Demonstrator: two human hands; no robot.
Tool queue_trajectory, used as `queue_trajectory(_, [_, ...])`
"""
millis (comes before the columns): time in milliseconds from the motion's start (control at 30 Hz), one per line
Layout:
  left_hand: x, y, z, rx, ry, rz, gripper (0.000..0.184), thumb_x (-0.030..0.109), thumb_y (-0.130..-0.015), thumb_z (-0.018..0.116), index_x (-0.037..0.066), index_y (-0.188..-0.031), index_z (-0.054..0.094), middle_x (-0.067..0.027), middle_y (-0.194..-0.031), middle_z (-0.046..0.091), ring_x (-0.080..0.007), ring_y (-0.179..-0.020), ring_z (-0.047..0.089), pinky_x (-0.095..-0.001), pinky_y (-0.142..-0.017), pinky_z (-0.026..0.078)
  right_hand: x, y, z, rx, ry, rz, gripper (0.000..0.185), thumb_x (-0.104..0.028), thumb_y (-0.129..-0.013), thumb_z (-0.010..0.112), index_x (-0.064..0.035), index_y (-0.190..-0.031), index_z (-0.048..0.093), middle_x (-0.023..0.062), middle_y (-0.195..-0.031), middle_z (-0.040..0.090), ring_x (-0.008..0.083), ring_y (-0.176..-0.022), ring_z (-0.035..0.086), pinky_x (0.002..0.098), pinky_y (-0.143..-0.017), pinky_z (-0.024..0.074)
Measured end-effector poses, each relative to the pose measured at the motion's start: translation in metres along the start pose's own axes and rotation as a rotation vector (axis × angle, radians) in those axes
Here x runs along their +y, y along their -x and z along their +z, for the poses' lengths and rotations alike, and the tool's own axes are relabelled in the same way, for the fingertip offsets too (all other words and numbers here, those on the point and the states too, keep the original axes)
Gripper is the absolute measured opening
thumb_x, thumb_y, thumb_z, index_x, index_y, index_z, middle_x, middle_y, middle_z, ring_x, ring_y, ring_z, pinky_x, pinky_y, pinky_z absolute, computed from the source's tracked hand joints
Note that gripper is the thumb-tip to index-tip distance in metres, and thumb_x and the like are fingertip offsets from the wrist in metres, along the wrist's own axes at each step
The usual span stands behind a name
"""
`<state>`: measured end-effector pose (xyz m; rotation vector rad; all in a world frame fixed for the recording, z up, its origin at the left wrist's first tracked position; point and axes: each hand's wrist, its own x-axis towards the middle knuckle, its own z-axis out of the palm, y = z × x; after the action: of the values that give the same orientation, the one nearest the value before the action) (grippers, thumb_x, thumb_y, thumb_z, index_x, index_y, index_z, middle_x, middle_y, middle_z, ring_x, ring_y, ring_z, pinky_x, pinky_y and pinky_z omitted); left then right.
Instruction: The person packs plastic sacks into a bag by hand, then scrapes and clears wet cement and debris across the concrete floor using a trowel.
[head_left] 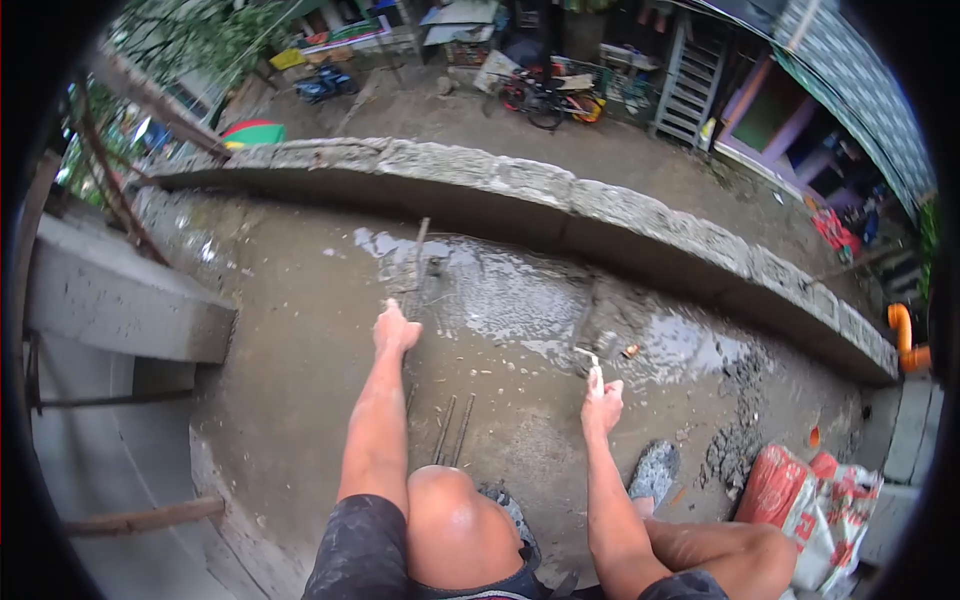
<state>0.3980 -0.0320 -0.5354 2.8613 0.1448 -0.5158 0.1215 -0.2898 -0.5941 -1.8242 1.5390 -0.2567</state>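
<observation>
My left hand is closed around an upright rebar standing out of the wet concrete floor. In my right hand is a pale-handled trowel, its thin metal end pointing forward; its blade is hard to make out. Just beyond it lies a mound of wet mortar amid shallow water. A small orange-brown piece rests beside the trowel. Short rebars rise in front of my knee.
A low concrete block wall curves across the front, with a yard and parked motorbike below. Dark mortar clumps and a red-white sack are at right, near an orange pipe. A concrete beam stands left.
</observation>
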Motion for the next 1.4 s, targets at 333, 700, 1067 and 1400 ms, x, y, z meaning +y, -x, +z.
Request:
queue_trajectory(333, [0.005, 0.009, -0.008, 0.11, 0.059, -0.008, 0.05, 0.016, -0.066, 0.061, 0.0, -0.112, 0.047, -0.0265, -0.096, 0.063, -0.0424, -0.096, 0.06, -0.0464, -0.086, 0.048, -0.133, 0.009, 0.145, -0.45, 0.161, -0.494, 0.057, -0.059, -0.077, 0.06, -0.0055, -0.093, 0.052, 0.0226, -0.085, 0.064, 0.0419, -0.084, 0.062, 0.0499, -0.073, 0.0467])
queue_trajectory(700, [-0.016, 0.007, -0.04, 0.152, 0.118, 0.038, 0.048, 0.014, -0.065, 0.061, 0.0, -0.109, 0.048, -0.0273, -0.095, 0.064, -0.0429, -0.094, 0.061, -0.0465, -0.086, 0.048, -0.026, 0.006, 0.049, -0.003, 0.077, -0.072, 0.062, -0.064, -0.079, 0.059, -0.0037, -0.076, 0.046, 0.0158, -0.067, 0.058, 0.0314, -0.066, 0.057, 0.0443, -0.064, 0.0443])
queue_trajectory(1067, [-0.013, 0.009, -0.03, 0.105, 0.13, 0.038, 0.047, 0.018, -0.065, 0.064, -0.002, -0.105, 0.047, -0.0277, -0.096, 0.063, -0.0425, -0.094, 0.061, -0.0458, -0.086, 0.048, -0.008, 0.116, 0.067, -0.71, 0.297, -0.501, 0.062, -0.066, -0.076, 0.058, -0.0059, -0.091, 0.051, 0.0229, -0.076, 0.063, 0.0414, -0.076, 0.062, 0.0492, -0.068, 0.0469])
queue_trajectory(1400, [0.003, 0.033, -0.006, -0.006, 0.227, 0.109, 0.073, 0.017, -0.065, 0.073, -0.009, -0.12, 0.033, -0.03, -0.099, 0.062, -0.0426, -0.096, 0.061, -0.0428, -0.087, 0.049, -0.106, 0.018, 0.002, -0.441, -0.111, -0.388, 0.053, -0.055, -0.079, 0.064, -0.0035, -0.077, 0.049, 0.0179, -0.068, 0.061, 0.0342, -0.061, 0.057, 0.0417, -0.061, 0.0453])
